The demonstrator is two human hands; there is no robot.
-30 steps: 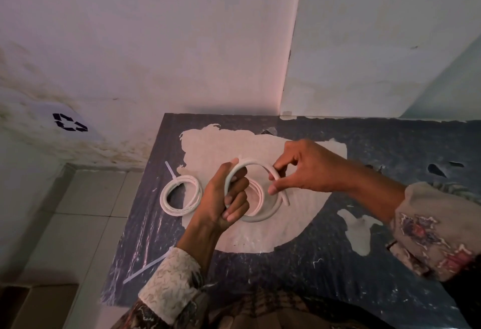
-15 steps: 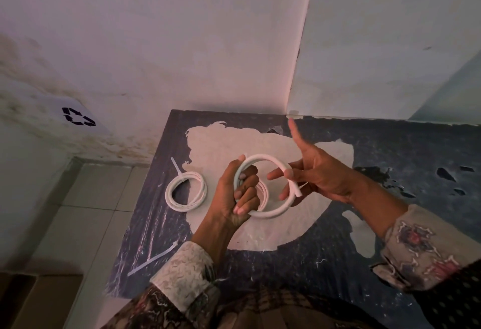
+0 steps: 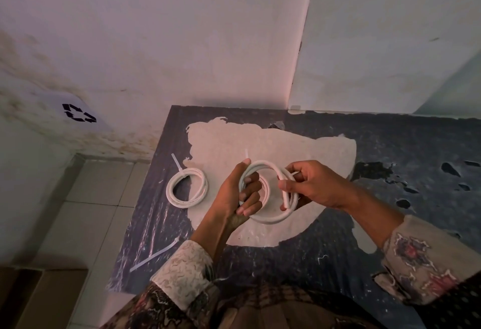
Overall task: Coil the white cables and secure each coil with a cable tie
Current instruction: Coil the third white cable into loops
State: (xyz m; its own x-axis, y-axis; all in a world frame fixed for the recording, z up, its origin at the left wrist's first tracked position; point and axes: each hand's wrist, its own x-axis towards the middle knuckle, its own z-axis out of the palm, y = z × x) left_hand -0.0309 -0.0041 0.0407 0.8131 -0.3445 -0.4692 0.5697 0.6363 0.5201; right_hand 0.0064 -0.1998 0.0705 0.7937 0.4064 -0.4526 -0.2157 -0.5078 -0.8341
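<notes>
2 hands are holding a white cable coil (image 3: 268,193) at mid-frame above the counter (image 3: 390,146): left hand (image 3: 235,193) is gripping the loops so they cannot spring open, right hand (image 3: 315,185) is pinching the loose end. Left of them, a tied coil (image 3: 187,187) is lying flat; a spare cable tie (image 3: 153,255) is waiting lower left.

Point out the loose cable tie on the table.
The loose cable tie lies near the table's left front edge, nearer than the tied coil and left of the left sleeve.
</notes>
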